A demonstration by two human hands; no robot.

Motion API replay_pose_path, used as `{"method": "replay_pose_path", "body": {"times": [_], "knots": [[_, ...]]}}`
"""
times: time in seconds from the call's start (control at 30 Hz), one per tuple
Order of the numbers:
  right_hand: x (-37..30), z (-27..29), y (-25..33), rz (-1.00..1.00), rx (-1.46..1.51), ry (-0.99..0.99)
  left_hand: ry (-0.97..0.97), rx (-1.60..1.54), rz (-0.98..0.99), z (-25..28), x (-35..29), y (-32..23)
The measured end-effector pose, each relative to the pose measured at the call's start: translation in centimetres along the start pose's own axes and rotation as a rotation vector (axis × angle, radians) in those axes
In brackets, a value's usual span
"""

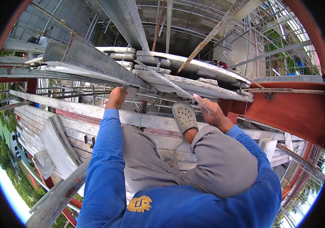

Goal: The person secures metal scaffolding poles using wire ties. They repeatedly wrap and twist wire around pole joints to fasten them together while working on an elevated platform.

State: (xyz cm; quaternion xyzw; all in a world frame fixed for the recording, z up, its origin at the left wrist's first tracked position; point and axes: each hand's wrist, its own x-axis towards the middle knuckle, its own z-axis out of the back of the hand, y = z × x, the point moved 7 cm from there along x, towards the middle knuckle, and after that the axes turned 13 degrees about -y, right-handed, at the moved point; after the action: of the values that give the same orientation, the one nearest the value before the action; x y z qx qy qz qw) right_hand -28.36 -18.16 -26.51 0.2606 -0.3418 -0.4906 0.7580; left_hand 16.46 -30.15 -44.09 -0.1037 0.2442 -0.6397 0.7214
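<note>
Left hand curls just this side of the beam, any hold hidden; right hand, fingers mostly straight, nears the rod right of the beam, contact unclear. Braced footing should steady both.

Dressed in a bright blue shirt with creased long sleeves reaching near the wrists — marked on the chest with a round yellow emblem, dark in its middle and ringed with lettering. Clad below in loose grey trousers, wrinkled at the knee; shod in drab clogs — round-toed, dotted with holes.
</note>
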Motion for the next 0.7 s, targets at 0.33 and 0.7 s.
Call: {"method": "replay_pose_path", "body": {"times": [0.33,0.7], "knots": [[-0.3,-0.1,-2.3,-0.254,0.108,-0.151,-0.178,-0.371,0.117,8.3,-1.7,-8.1],[2.3,-3.2,-1.7,-0.301,0.120,0.006,-0.142,-0.415,0.182,7.3,-1.5,-6.4]]}}
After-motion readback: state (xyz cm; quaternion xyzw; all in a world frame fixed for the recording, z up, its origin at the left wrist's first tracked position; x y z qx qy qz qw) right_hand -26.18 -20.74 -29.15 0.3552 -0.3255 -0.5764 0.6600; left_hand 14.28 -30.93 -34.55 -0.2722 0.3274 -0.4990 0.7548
